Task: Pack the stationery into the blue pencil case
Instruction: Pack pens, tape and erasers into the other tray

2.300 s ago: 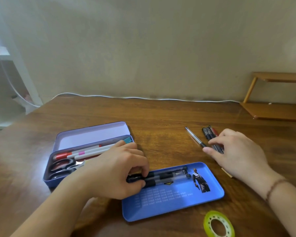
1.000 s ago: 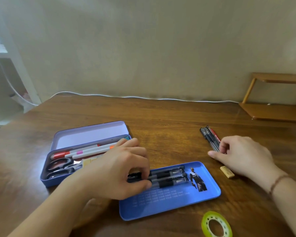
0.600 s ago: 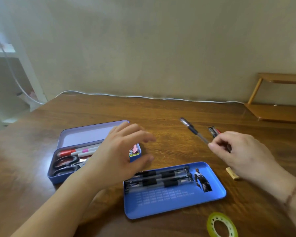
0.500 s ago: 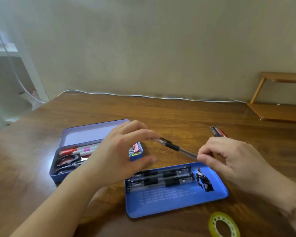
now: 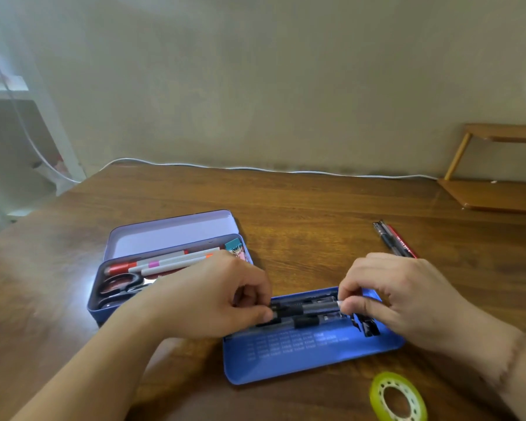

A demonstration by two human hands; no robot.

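The blue pencil case [image 5: 167,281] stands open on the left of the wooden table, holding markers [image 5: 164,262], black scissors [image 5: 119,287] and binder clips [image 5: 234,246]. Its blue inner tray [image 5: 310,354] lies in front of me with several clear pens [image 5: 304,314] along its far side. My left hand [image 5: 207,299] pinches the black end of a clear pen [image 5: 307,305] over the tray, and my right hand [image 5: 398,296] pinches its other end. Loose pens [image 5: 392,238], black and red, lie to the right behind my right hand.
A roll of yellow-green tape [image 5: 398,398] lies at the table's near right. A white cable [image 5: 255,169] runs along the far edge by the wall. A wooden rack [image 5: 495,192] stands at the back right.
My right hand lifted one pen from the loose group and carried it left to the tray. My left hand rose from the tray pens, then took the pen's other end.
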